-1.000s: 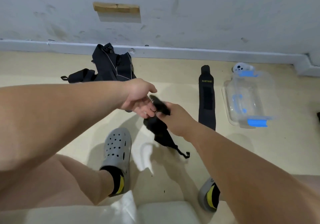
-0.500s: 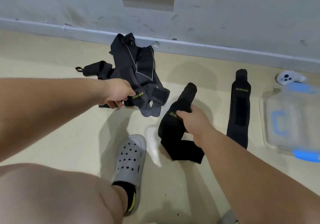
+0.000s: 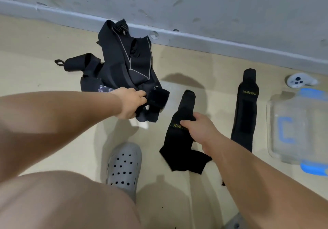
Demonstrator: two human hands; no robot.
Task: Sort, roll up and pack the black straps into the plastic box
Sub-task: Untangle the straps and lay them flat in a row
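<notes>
Looking down past a bare knee [image 3: 62, 202], I see the grey clog [image 3: 124, 166] planted on the floor [image 3: 53, 79], nearest the camera. Just beyond it to the right, the right hand [image 3: 198, 127] grips the loose strap [image 3: 177, 141] about its middle: the thumb lies across the top by the yellow lettering and the fingers curl round the far side. The strap's near end lies folded on the floor and its far end points toward the wall.

Left and a little farther, the left hand [image 3: 131, 104] has its fingers curled into the near end of the pile of straps [image 3: 124, 63], pinching black fabric, with the fingertips buried in the cloth. To the right, the flat strap [image 3: 245, 111] lies stretched out, apart from both hands. Right of that sits the plastic box [image 3: 298, 127] with blue clips. The white controller [image 3: 300, 81] lies beyond it, near the baseboard [image 3: 213, 44].

A second ago I had both hands on the loose strap, held up in the air. Now only the right holds it and it lies on the floor. Since half a second ago, the left hand has moved from the pile's edge deeper into it.
</notes>
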